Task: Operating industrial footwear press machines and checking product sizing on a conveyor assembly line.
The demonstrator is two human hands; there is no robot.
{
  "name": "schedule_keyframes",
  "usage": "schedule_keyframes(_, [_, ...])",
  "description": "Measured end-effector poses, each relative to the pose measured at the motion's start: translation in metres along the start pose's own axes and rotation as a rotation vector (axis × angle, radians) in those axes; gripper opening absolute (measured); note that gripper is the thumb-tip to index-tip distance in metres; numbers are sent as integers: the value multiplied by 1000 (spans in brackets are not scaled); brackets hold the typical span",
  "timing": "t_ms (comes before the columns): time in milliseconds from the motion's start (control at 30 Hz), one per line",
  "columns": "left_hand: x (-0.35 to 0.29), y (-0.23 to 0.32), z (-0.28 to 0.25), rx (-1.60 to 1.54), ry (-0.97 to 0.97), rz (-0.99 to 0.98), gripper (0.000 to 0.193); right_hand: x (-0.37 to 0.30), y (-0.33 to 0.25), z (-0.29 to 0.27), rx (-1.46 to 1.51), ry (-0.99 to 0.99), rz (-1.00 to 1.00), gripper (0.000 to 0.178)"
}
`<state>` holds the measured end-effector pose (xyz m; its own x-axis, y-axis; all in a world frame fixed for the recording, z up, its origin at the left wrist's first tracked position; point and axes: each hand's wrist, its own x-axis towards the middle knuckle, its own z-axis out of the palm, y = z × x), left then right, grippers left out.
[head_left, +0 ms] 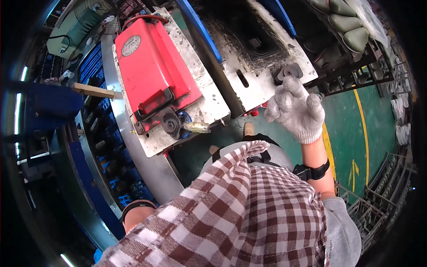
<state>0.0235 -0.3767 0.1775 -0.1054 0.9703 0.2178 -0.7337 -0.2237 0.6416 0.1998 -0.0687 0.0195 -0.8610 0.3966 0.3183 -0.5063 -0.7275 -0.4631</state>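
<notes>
My right hand (297, 111), in a white knitted glove, is raised at the right-hand machine's near corner. Its fingers are spread and bent, and nothing shows between them. Just beyond the fingertips sits a dark grey knob-like part (290, 72) on the machine's worn pale top (262, 86); whether the glove touches it I cannot tell. Of my left arm only a strapped piece (138, 213) shows at the lower left, beside the checked apron (275, 200); the left hand does not appear.
A red cover (149, 62) tops the left machine, with a similar dark knob (171, 123) at its near end. Further left runs a metal-edged line (133, 129) with blue racks. Shoe-shaped forms (356, 40) lie at the far right, above dark shelving. Wire racks (378, 204) stand lower right.
</notes>
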Motion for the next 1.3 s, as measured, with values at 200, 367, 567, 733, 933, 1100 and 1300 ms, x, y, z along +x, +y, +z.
schedule_keyframes(200, [0, 4, 10, -61, 120, -23, 25, -5, -2, -4, -59, 7, -3, 69])
schedule_keyframes(367, [6, 4, 8, -167, 170, -52, 27, 0, 5, -5, -51, 35, 5, 71])
schedule_keyframes(567, [6, -15, 14, -309, 266, -32, 28, 7, 5, -7, -111, 68, 138, 64])
schedule_keyframes(733, [-3, -4, 31, -298, 416, 25, 29, -11, -1, -14, -104, 103, 38, 73])
schedule_keyframes(933, [-22, 3, 44, -350, 552, 110, 31, -11, -3, -15, -149, 148, 100, 72])
schedule_keyframes(1100, [-20, -6, 44, -454, 565, 98, 32, -9, 7, -10, -99, 107, 104, 65])
schedule_keyframes(1300, [-16, 2, 53, -516, 643, 90, 34, -6, 12, -6, -93, 118, 121, 65])
